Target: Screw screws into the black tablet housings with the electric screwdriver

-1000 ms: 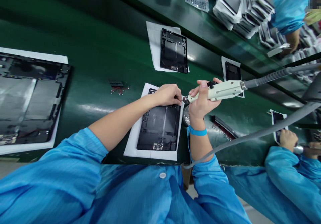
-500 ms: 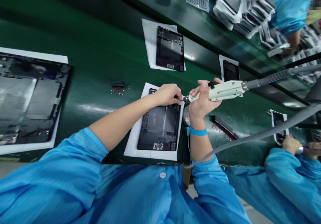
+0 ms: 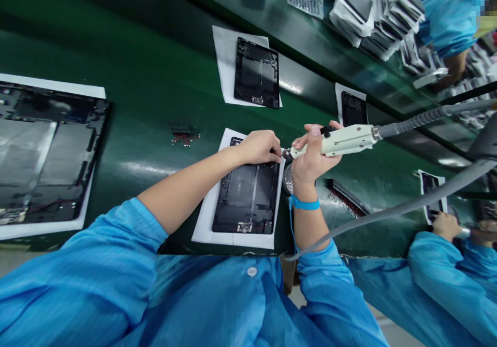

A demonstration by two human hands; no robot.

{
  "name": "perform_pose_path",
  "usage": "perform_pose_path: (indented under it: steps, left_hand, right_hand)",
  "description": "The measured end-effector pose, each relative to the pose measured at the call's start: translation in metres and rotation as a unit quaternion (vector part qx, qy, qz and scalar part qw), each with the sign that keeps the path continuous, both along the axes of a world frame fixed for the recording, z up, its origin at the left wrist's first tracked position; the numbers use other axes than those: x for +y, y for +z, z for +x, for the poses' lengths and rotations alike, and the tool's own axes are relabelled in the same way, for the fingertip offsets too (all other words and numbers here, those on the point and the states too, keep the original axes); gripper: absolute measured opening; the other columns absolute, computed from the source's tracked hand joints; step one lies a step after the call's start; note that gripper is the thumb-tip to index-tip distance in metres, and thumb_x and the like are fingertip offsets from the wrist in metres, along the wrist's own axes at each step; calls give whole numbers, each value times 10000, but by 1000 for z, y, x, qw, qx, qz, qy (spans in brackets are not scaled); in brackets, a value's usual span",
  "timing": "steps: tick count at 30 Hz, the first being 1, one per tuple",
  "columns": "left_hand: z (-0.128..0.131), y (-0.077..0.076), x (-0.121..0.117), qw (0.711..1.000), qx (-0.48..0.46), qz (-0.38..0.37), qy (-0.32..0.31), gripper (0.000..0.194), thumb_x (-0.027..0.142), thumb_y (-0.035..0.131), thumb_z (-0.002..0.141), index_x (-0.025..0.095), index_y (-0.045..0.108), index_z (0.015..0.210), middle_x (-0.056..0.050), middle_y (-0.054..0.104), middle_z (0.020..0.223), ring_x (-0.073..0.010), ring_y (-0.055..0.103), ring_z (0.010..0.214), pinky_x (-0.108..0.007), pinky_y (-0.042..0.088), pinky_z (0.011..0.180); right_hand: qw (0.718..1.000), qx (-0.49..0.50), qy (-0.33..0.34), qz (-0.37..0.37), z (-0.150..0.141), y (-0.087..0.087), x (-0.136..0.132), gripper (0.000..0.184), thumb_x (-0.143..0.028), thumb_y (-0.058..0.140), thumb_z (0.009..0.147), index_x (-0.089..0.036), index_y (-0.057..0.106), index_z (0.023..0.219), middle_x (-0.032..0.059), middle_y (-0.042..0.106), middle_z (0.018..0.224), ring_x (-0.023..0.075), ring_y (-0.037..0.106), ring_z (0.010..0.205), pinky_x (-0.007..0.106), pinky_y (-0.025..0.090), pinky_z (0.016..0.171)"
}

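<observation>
Above black tablet housing [image 3: 248,199] | left hand [image 3: 258,147] curled, fingertips hidden | right hand [image 3: 314,158] gripping electric screwdriver [image 3: 341,142]

the left hand [image 3: 258,147] rests on the top end of a black tablet casing [image 3: 246,197], its fingers just beside the tip of an electric screwdriver [image 3: 334,142]. the right hand [image 3: 314,158] grips the screwdriver level, its grey cord [image 3: 419,121] running off to the right. a blue wrist strap [image 3: 305,204] circles the right wrist, just above a round mesh disc [image 3: 288,178]. the casing lies on white paper [image 3: 202,228] on a green belt [image 3: 155,77]. small red-and-black parts [image 3: 182,135] sit left of the hands. at lower right, a co-worker's hand [image 3: 446,227] works on another casing [image 3: 429,197].
</observation>
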State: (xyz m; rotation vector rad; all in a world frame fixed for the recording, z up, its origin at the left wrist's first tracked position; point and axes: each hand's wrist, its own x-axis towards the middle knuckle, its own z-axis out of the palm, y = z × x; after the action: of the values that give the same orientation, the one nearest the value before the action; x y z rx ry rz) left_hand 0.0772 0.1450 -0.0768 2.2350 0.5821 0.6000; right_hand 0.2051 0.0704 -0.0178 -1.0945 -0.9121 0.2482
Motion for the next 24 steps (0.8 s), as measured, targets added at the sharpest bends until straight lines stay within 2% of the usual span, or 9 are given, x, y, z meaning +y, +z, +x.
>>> perform_pose_path:
  steps: [4, 9, 11, 13, 16, 19, 24]
  left_hand:
    - [-2, 4, 1, 1000, 17, 5, -12, 68, 243, 944, 926, 305, 932, 950, 15, 904, 1025, -247, 804, 1128, -337, 492, 839]
    - [-5, 6, 4, 999, 16, 7, -36, 445, 130, 891, 869, 320, 914, 1270, 15, 881, 1080, -241, 789, 1113, -321, 522, 892]
    - [-4, 4, 5, 1000, -3, 6, -20, 477, 100, 801, 917, 290, 903, 1343, -18, 869, 1094, -233, 794, 1065, -321, 543, 896]
    - [-1, -1, 4, 999, -15, 17, 24, 401, 104, 734, 969, 243, 921, 1295, -62, 857, 1082, -241, 796, 1019, -338, 566, 894]
    - [5, -7, 1, 996, -6, 52, 68, 248, 126, 740, 999, 199, 950, 1108, -103, 843, 1028, -281, 795, 1030, -384, 587, 919]
    - [8, -9, 1, 996, 0, 69, 65, 197, 131, 771, 998, 203, 951, 1033, -108, 842, 1001, -298, 793, 1044, -405, 596, 926]
    - [7, -7, 1, 995, 7, 74, 62, 198, 132, 770, 1007, 203, 951, 1043, -104, 840, 998, -292, 789, 1030, -409, 602, 932]
  right_hand:
    - [1000, -4, -1, 0, -1, 2, -1, 464, -582, 847, 991, -294, 568, 1225, -64, 744, 912, 82, 546, 472, 300, 572, 517]
    - [1000, -6, -16, -10, 3, 3, -1, 501, -623, 850, 973, -291, 566, 1217, -59, 738, 926, 75, 530, 477, 300, 554, 511]
    - [1000, 1, -12, -13, 6, 0, 1, 518, -623, 862, 962, -285, 569, 1224, -57, 741, 927, 75, 535, 480, 300, 553, 519]
    - [1000, 11, -1, -15, 8, -5, 3, 517, -598, 868, 956, -276, 573, 1235, -52, 755, 925, 78, 549, 484, 297, 550, 524]
    - [1000, 12, 5, -26, 11, -13, 6, 507, -571, 857, 950, -266, 579, 1245, -45, 775, 923, 84, 574, 493, 289, 539, 523]
    - [999, 1, -6, -38, 12, -18, 8, 510, -594, 841, 946, -267, 584, 1242, -50, 770, 902, 84, 579, 493, 286, 538, 526]
    - [999, -6, -11, -40, 11, -19, 10, 507, -607, 845, 942, -274, 596, 1231, -52, 779, 897, 87, 578, 491, 288, 541, 521]
